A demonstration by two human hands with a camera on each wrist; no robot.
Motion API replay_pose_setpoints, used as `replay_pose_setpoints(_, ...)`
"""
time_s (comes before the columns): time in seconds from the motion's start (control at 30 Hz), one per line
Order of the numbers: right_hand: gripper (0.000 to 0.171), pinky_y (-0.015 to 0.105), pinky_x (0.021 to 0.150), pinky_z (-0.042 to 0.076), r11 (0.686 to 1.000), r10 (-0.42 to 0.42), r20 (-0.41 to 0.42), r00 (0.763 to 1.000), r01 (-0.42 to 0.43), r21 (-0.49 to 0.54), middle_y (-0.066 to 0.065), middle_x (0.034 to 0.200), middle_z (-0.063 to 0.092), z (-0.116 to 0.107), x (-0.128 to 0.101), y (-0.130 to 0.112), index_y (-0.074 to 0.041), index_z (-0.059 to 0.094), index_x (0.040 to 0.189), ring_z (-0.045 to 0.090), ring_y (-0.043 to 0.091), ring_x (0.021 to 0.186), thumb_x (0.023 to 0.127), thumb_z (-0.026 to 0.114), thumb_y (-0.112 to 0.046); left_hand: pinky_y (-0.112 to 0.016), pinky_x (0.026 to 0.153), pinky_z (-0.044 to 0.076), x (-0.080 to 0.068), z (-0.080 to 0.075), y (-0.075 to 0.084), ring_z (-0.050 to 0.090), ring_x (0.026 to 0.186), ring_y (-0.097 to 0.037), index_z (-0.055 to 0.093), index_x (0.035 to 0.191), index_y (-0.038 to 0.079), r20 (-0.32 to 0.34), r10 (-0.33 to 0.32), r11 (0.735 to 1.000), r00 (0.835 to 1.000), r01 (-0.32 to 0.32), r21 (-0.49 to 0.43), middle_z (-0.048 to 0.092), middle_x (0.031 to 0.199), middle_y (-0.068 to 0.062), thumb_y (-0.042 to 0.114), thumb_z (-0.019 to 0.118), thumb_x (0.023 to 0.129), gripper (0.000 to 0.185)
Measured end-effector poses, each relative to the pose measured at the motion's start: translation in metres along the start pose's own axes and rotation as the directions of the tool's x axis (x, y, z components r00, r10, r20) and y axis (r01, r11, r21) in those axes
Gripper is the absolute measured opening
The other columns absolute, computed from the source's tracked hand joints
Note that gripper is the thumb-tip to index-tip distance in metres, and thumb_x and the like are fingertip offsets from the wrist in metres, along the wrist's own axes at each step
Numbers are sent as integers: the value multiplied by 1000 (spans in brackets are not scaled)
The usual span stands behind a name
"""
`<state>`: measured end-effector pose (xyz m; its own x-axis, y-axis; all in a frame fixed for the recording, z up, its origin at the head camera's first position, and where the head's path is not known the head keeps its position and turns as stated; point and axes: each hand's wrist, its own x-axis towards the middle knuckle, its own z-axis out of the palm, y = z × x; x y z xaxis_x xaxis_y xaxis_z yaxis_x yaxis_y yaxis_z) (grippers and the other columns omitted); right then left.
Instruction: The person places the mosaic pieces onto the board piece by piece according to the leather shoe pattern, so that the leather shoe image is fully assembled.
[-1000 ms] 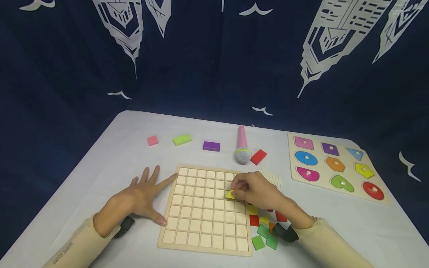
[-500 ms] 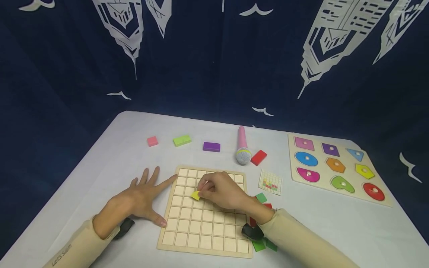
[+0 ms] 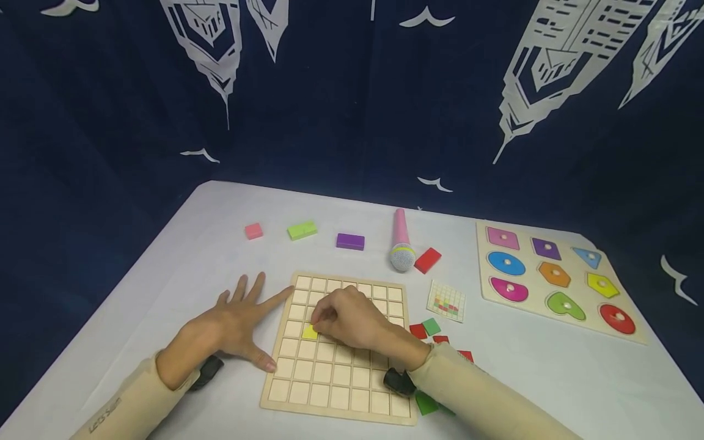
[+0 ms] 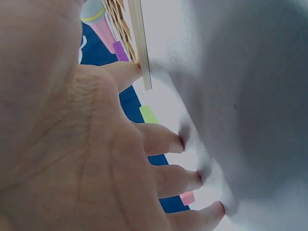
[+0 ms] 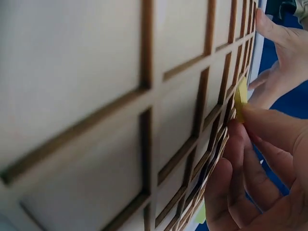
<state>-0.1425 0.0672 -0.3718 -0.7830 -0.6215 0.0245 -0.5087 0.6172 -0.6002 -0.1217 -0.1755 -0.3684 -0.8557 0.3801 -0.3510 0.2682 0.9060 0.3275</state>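
Observation:
My right hand (image 3: 349, 319) is over the wooden grid board (image 3: 338, 415), pinching a yellow square tile (image 3: 309, 332) between thumb and fingertips. The tile sits at a cell in the board's left part; in the right wrist view the tile (image 5: 240, 96) is slightly tilted at the grid ridges. My left hand (image 3: 233, 327) lies with fingers spread at the board's left side, thumb and index fingertip at its edge. In the left wrist view, the other fingertips (image 4: 195, 179) rest on the white tabletop.
Red and green tiles (image 3: 426, 403) lie right of the board, partly under my right forearm. A small pattern card (image 3: 446, 300) is behind them. Farther back are a pink toy microphone (image 3: 402, 241) and several coloured blocks (image 3: 350, 241). A shape puzzle board (image 3: 561, 281) lies at right.
My right hand has carried the yellow tile leftward across the board, down to a cell on its left part. The pattern card came into full view. My left hand stays in place.

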Motion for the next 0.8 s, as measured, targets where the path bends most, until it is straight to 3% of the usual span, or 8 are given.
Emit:
replay_pose_setpoints(0.2, 7, 21, 82, 54, 996, -15, 22, 1000, 17, -91, -5, 95, 77, 0, -5, -3, -13, 82, 93, 67, 5, 95, 88, 76, -13, -78, 112, 10, 0, -1, 1, -2, 147, -60, 19, 161, 31, 4, -6, 1000, 1000, 6, 4, 1, 163, -33, 66, 88, 51, 134)
replay_pose_setpoints(0.5, 17, 25, 85, 54, 1000, -26, 54, 998, 26, -2, -2, 99, 78, -11, -21, -1, -9, 78, 105, 66, 5, 93, 90, 72, -8, -77, 113, 8, 0, -2, 1, -3, 148, -59, 19, 161, 32, 8, -14, 1000, 1000, 14, -9, 0, 164, -32, 64, 89, 51, 134)
replay_pose_setpoints(0.8, 17, 33, 79, 57, 996, 16, -87, 996, -8, 91, 1, 100, 76, -39, -61, 28, -9, 77, 106, 67, 16, 89, 90, 74, -14, -76, 113, 9, 2, -2, 3, -3, 148, -58, 19, 161, 32, 9, -20, 1000, 1000, 20, -7, 0, 164, -31, 61, 91, 51, 135)
